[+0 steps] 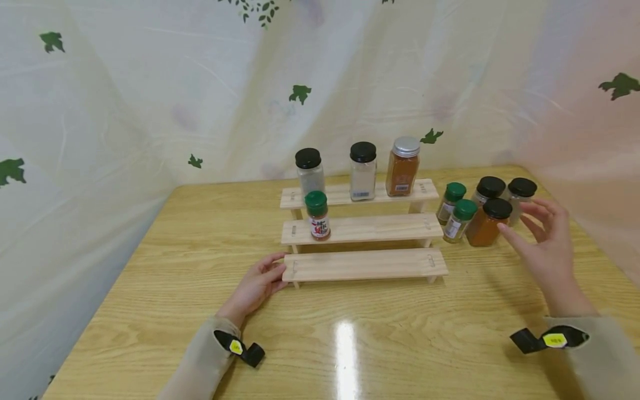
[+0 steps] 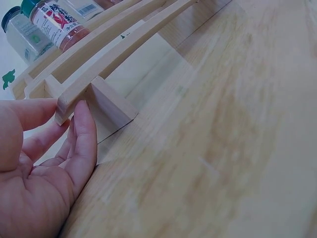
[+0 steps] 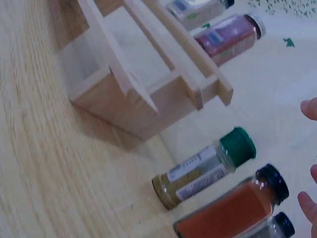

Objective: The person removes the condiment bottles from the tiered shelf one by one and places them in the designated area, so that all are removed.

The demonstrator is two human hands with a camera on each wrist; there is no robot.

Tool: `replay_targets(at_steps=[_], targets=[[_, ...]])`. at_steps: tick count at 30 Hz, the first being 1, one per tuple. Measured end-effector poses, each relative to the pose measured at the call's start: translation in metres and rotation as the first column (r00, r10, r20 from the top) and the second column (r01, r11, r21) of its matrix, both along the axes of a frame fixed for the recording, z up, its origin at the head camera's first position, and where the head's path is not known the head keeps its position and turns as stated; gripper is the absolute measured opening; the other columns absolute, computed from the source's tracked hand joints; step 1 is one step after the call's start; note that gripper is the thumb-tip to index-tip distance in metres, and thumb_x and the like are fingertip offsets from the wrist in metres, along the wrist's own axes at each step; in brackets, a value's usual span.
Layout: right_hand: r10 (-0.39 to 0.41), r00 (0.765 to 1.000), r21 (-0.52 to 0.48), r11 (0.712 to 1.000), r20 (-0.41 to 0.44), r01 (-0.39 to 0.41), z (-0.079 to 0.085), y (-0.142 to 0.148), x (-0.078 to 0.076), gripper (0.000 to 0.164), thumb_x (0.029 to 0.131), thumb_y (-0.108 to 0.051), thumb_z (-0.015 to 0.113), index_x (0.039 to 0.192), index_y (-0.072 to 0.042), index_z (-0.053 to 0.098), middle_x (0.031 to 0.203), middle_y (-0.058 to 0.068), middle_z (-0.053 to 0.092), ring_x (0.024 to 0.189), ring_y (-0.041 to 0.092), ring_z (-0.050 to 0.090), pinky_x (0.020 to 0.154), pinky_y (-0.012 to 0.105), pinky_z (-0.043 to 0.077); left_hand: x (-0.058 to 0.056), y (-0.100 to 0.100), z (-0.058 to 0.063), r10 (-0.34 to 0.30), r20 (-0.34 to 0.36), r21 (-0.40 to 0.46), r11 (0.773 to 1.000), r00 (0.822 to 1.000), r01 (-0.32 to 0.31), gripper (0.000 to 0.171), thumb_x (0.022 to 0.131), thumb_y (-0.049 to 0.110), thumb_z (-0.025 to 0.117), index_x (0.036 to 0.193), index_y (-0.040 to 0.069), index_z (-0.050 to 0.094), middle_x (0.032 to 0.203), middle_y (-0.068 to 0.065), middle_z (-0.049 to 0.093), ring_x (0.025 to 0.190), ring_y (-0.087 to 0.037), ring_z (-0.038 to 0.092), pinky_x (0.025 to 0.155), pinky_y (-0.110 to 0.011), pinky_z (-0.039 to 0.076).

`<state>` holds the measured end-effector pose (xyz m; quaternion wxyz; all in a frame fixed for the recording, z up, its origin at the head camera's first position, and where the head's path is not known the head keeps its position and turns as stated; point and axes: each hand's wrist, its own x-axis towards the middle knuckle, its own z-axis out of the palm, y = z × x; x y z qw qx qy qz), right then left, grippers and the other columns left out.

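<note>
A three-step wooden rack (image 1: pixel 367 264) stands mid-table. My left hand (image 1: pixel 257 283) pinches the left end of its lowest step; in the left wrist view fingers (image 2: pixel 85 131) lie below the board and one is at its end. My right hand (image 1: pixel 550 250) is spread beside a group of jars, thumb close to a black-lidded jar of orange-brown powder (image 1: pixel 484 230), fingers by another black-lidded jar (image 1: pixel 520 194). In the right wrist view only its fingertips (image 3: pixel 308 201) show, apart from the jars. Two green-capped bottles (image 1: pixel 460 222) and a third black-lidded jar (image 1: pixel 490 189) stand in that group.
On the top step are two black-lidded jars (image 1: pixel 362 172) and a silver-lidded jar of orange-brown powder (image 1: pixel 403 169). A green-capped bottle with red print (image 1: pixel 318 216) stands left on the middle step. A pale leaf-patterned cloth (image 1: pixel 150 111) hangs behind the wooden table (image 1: pixel 200 233).
</note>
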<state>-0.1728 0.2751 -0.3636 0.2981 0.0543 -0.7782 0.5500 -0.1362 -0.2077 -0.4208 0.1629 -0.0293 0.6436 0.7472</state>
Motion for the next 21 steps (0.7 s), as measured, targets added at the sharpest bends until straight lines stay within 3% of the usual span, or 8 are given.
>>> replay_targets(at_steps=[3,7,10,13,21], targets=[[0.092,0.988,-0.064,0.993,-0.122,-0.100,0.004,-0.009,0.002,0.065,0.073,0.027,0.060,0.128,-0.003,0.047,0.113,-0.006,0.054,0.109,0.007,0.052,0.094,0.011,0.042,0.000,0.000,0.000,0.000,-0.001,0.000,1.000,1.000,0.000,0.049,0.101,0.006,0.040,0.145,-0.006,0.022,0.106,0.002,0.053,0.089,-0.005,0.061,0.077,-0.018,0.052],[0.186,0.957,-0.052,0.978,-0.222,-0.202,0.007,-0.021,0.005,0.052,0.075,0.023,0.062,0.124,0.010,0.046,0.113,-0.006,0.055,0.109,0.010,0.054,0.094,0.013,0.043,0.000,0.000,0.000,0.000,-0.001,0.002,1.000,1.000,0.000,0.049,0.101,0.006,0.040,0.144,-0.006,0.023,0.105,0.002,0.054,0.089,-0.005,0.061,0.077,-0.018,0.052],[0.192,0.957,0.006,0.981,-0.217,-0.196,0.009,-0.030,0.005,0.052,0.076,0.020,0.064,0.124,0.015,0.042,0.114,-0.009,0.054,0.109,0.009,0.054,0.094,0.013,0.043,0.000,0.000,0.000,0.005,0.001,0.004,1.000,1.000,-0.005,0.049,0.101,0.006,0.040,0.144,-0.006,0.023,0.104,0.003,0.054,0.088,-0.005,0.061,0.077,-0.018,0.053],[0.213,0.955,0.042,0.977,-0.206,-0.209,0.011,-0.041,0.002,0.055,0.075,0.024,0.062,0.125,0.011,0.043,0.115,-0.007,0.053,0.110,0.009,0.053,0.094,0.012,0.043,0.000,0.000,0.000,0.013,0.007,0.001,1.000,1.000,-0.013,0.048,0.101,0.006,0.040,0.144,-0.006,0.023,0.104,0.003,0.054,0.088,-0.005,0.061,0.076,-0.018,0.053],[0.360,0.904,-0.006,0.929,-0.231,-0.371,0.016,-0.076,-0.005,0.056,0.077,0.020,0.064,0.127,0.007,0.042,0.117,-0.003,0.052,0.111,0.009,0.052,0.095,0.016,0.042,0.000,0.000,0.002,0.012,0.012,-0.011,1.000,1.000,-0.012,0.048,0.101,0.007,0.041,0.144,-0.006,0.024,0.105,0.002,0.054,0.088,-0.005,0.060,0.076,-0.018,0.052]])
